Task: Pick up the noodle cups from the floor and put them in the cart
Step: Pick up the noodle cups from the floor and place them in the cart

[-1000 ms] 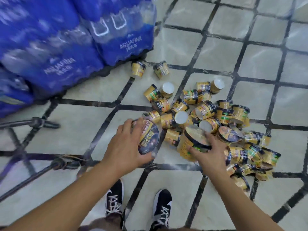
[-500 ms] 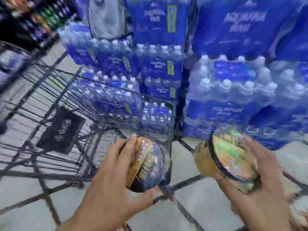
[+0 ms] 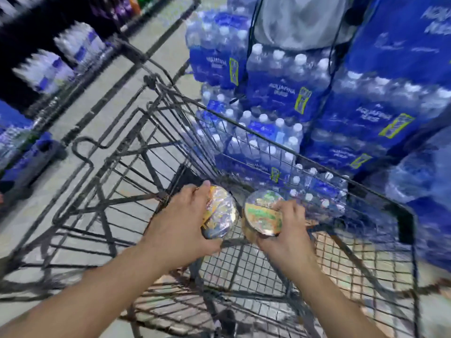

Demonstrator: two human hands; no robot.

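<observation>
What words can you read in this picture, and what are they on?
"AQUAFINA": on the blue wrap of the water bottle packs behind the cart.
Yellow tags on those packs: too blurred to read.
Lids of the two noodle cups in the hands: print too blurred to read.

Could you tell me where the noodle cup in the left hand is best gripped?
Around its round side wall just below the lid rim, coming from the left, as the left hand does: the noodle cup lies tilted, its foil lid facing up-right.
</observation>
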